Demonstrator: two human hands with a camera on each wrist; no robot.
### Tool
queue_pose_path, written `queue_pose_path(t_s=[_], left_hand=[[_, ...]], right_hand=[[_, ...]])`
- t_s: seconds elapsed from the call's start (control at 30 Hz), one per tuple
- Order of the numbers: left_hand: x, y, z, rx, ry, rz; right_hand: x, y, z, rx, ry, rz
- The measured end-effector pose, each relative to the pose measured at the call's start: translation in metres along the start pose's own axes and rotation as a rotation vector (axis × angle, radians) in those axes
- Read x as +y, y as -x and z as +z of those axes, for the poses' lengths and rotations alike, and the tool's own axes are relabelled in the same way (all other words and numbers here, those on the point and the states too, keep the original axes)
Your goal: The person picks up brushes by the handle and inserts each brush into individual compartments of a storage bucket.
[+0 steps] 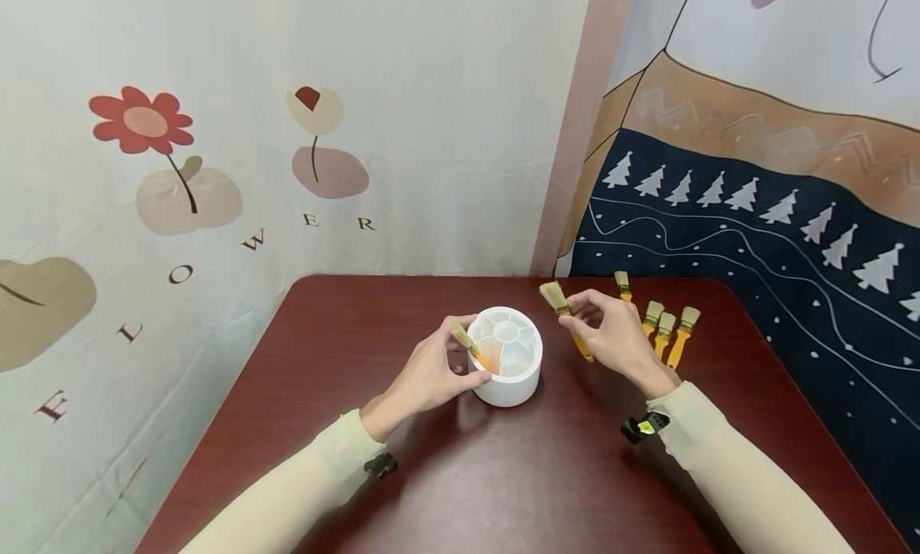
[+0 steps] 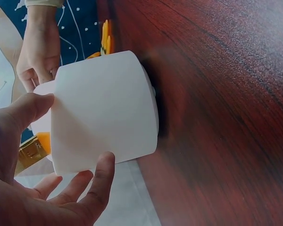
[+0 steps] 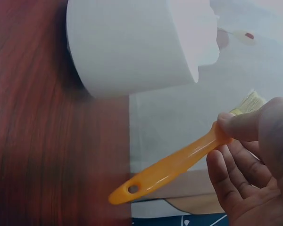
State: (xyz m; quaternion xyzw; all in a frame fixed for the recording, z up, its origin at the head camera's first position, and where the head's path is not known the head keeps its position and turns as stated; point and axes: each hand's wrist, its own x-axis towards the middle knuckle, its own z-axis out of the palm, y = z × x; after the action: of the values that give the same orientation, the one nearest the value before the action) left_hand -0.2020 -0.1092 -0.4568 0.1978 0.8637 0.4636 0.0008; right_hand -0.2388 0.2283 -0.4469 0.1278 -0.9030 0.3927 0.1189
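A white round compartment organizer (image 1: pixel 506 389) stands on the table, its top split into several sections around a round middle one. One paintbrush (image 1: pixel 470 346) stands in it, bristles up and leaning left. My left hand (image 1: pixel 431 372) holds the organizer's left side, thumb at the near rim; the left wrist view shows the fingertips (image 2: pixel 106 160) against its white wall. To the right of the organizer, my right hand (image 1: pixel 612 330) pinches another paintbrush (image 1: pixel 556 297) near its ferrule. The bristles point up and the orange handle (image 3: pixel 167 165) slants down, apart from the organizer.
Several more orange-handled paintbrushes (image 1: pixel 677 338) lie at the right back of the dark red table (image 1: pixel 345 322), beyond my right hand. A white flower-print cloth (image 1: pixel 446 123) hangs behind, and a dark tree-print cloth (image 1: pixel 719 227) hangs at the right.
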Motion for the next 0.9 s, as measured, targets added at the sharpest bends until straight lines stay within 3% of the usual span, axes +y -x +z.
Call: queue_pose_path(t_s=[0.9], left_hand=[[-0.002, -0.001, 0.0, -0.003, 0.03, -0.013]], right_hand=[[-0.038, 0.018, -0.006, 0.055, -0.072, -0.14]])
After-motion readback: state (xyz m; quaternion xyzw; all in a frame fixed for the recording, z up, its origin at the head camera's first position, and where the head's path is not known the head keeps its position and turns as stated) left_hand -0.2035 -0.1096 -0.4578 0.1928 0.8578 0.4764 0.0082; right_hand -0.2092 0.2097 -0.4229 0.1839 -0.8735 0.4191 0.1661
